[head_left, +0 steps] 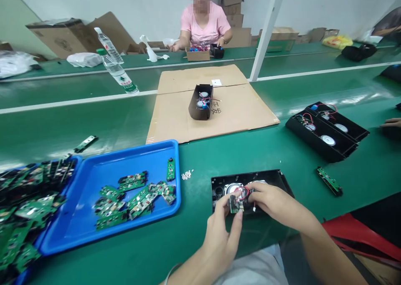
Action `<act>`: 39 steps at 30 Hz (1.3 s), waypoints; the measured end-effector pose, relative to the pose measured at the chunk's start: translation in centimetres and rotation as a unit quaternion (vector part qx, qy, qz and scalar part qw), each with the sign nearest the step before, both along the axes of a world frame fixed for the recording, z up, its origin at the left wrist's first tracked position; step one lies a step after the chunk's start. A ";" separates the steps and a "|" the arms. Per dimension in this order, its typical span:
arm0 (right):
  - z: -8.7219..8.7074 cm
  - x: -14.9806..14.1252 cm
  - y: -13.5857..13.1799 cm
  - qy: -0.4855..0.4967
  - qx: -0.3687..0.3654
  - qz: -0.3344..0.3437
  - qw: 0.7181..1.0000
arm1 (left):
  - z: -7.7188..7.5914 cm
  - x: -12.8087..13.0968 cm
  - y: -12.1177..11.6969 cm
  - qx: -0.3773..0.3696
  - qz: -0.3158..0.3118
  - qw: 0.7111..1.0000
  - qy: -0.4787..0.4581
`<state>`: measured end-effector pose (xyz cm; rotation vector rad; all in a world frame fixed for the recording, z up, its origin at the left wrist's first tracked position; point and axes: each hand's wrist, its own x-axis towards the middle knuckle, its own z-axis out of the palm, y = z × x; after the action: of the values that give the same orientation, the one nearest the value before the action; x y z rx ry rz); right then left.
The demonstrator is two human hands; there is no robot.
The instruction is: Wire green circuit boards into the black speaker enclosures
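Blue tray (94, 218) with loose green circuit boards (134, 199) is seen on the green worktop (219, 151). A second heap of boards (28, 210) is piled at far left. Cardboard sheet (232, 109) carries a black speaker housing (200, 101). Two more housings (326, 130) lie at right. A tilted water bottle (115, 64) and a seated person in pink (203, 24) are seen behind.

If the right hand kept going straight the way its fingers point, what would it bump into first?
The right hand points left. It would probably first meet the small green circuit board pinched in the left hand, just beyond its fingertips over the black speaker housing. Depth is hard to judge.
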<state>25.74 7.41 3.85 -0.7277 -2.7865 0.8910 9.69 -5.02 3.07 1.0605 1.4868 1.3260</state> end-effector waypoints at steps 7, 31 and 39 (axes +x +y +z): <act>-0.3 -1.7 -1.5 0.115 -0.033 -0.006 0.993 | 0.1 -3.5 0.2 -0.040 0.082 0.995 0.030; -1.1 -4.8 -4.3 0.184 0.009 -0.124 0.975 | -0.1 -2.7 -0.7 -0.098 0.050 0.993 -0.035; -1.6 -5.3 -5.0 0.243 0.103 -0.118 0.957 | 0.0 -2.6 -0.6 -0.083 0.049 0.995 0.025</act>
<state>20.47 2.42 2.25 -0.6791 -2.2572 0.6187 7.10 -5.57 3.10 0.9303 1.6754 1.2266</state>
